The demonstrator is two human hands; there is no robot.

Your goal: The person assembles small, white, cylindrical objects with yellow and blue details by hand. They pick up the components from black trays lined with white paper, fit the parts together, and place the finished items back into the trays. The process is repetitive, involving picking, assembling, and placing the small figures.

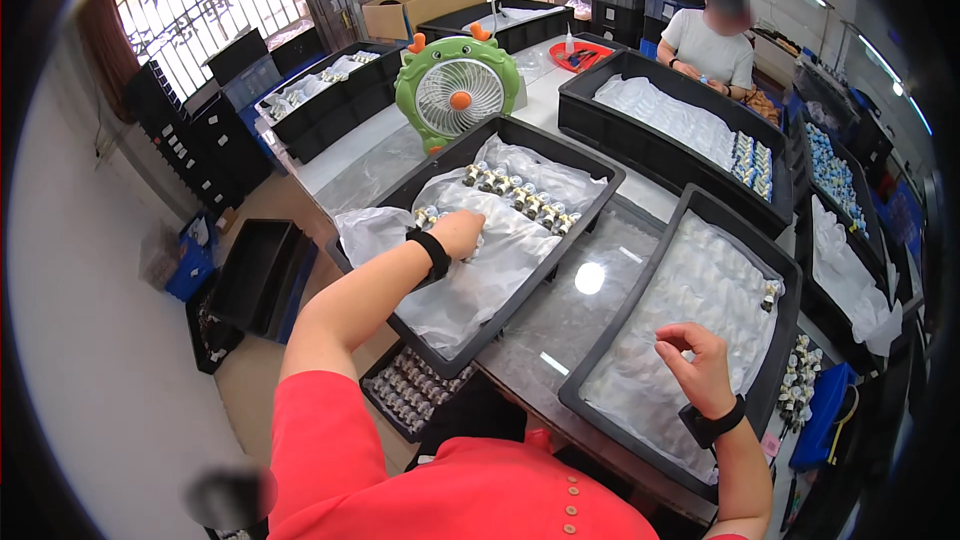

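Note:
My left hand (460,234) reaches into the black tray (470,342) on the left. Its fingers are bent down and closed near the white sheet (450,295), and what they hold is mostly hidden. Beside it, small white, black and gold figurines (520,195) stand in a row, with a few more (426,217) by my left wrist. Over the right-hand black tray (640,325) hovers my right hand (700,368), fingers curved, a gap between thumb and fingertips, nothing visible in it. White sheeting (690,290) covers bumpy rows there; one figurine (770,295) stands at its right side.
A green animal-shaped fan (458,95) stands beyond the left tray. Another black tray (660,130) lies at the far right, with a person (715,40) seated behind it. Several figurines (800,375) and a blue bin (825,415) are at right.

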